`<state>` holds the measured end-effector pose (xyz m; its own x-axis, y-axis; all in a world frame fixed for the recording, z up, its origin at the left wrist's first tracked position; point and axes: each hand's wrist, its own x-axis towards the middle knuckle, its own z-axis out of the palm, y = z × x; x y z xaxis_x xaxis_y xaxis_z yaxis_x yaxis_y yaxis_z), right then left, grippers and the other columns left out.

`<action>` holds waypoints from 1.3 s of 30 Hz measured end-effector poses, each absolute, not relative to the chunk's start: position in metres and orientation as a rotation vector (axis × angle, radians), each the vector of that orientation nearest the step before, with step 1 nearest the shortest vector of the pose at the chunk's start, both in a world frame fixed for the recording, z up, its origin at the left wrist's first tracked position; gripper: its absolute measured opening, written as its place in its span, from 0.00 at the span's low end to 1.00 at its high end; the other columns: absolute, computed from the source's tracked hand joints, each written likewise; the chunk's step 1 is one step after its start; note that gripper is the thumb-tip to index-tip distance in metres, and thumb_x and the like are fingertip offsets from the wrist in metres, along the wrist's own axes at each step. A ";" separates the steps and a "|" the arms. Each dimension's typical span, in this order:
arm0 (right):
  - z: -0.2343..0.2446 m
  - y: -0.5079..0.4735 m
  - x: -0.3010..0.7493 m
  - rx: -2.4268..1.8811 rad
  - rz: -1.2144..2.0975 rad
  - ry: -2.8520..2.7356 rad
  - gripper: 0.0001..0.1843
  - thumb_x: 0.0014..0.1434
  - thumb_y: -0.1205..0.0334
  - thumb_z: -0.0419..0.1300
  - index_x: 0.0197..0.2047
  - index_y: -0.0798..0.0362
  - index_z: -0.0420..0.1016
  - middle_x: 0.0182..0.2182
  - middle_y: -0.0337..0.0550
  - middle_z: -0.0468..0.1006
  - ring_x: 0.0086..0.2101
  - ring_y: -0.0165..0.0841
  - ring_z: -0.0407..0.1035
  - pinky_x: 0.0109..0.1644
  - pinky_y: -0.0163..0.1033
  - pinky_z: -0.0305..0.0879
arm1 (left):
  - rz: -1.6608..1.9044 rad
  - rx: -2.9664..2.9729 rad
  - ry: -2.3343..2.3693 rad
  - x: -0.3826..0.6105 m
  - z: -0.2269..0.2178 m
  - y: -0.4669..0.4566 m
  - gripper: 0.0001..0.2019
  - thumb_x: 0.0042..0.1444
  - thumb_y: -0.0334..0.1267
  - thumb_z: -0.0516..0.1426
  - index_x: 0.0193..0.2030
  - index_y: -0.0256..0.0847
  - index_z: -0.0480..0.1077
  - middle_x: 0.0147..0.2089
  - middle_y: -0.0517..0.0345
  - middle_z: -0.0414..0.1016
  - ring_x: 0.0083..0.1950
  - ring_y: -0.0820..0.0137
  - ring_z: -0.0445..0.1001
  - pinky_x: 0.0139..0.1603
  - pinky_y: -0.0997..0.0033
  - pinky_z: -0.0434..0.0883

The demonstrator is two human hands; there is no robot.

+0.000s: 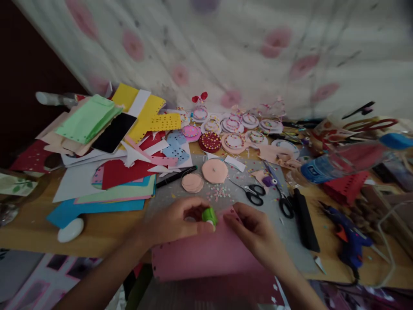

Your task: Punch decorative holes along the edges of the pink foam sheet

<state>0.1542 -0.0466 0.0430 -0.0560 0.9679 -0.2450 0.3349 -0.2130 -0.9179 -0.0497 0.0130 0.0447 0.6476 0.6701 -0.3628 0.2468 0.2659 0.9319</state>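
My left hand is closed around a small green craft punch, which sits at the upper edge of a pink sheet of paper. My right hand pinches that sheet's upper right part between thumb and fingers. Small punched holes show near the sheet's left end and by my right fingertips. Just beyond my hands, tiny pale confetti lies scattered on the grey mat. Peach paper discs, one larger and one smaller, rest behind it.
Black-handled scissors, a black stick-like tool and a blue glue gun lie to the right, near a tilted plastic bottle. Coloured papers and a phone pile up at left, by a white oval object. Several decorated paper hats line the back.
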 end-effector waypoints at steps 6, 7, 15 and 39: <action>0.034 -0.044 0.159 -1.618 1.316 -1.327 0.20 0.58 0.47 0.54 0.23 0.50 0.57 0.20 0.33 0.54 0.23 0.27 0.50 0.22 0.32 0.47 | 0.333 1.233 0.832 -0.039 0.037 0.021 0.15 0.51 0.38 0.64 0.46 0.40 0.72 0.42 0.57 0.75 0.46 0.65 0.73 0.47 0.68 0.69; 0.033 -0.044 0.160 -1.622 1.319 -1.318 0.20 0.58 0.47 0.55 0.23 0.51 0.58 0.20 0.33 0.54 0.23 0.27 0.50 0.22 0.32 0.48 | 0.327 1.221 0.829 -0.038 0.036 0.021 0.15 0.51 0.38 0.64 0.46 0.40 0.72 0.42 0.56 0.75 0.46 0.65 0.74 0.47 0.68 0.69; 0.029 -0.043 0.166 -1.652 1.272 -1.317 0.18 0.58 0.50 0.54 0.22 0.51 0.57 0.19 0.32 0.53 0.23 0.27 0.50 0.23 0.32 0.46 | 0.296 1.205 0.827 -0.027 0.031 0.025 0.18 0.50 0.38 0.64 0.48 0.39 0.71 0.45 0.55 0.76 0.48 0.64 0.74 0.49 0.66 0.69; 0.022 -0.048 0.163 -1.634 1.249 -1.371 0.16 0.58 0.52 0.53 0.23 0.51 0.58 0.20 0.32 0.54 0.24 0.27 0.51 0.24 0.33 0.47 | 0.222 1.482 0.868 -0.028 0.037 0.014 0.10 0.52 0.36 0.60 0.42 0.37 0.70 0.38 0.59 0.73 0.41 0.68 0.72 0.43 0.70 0.68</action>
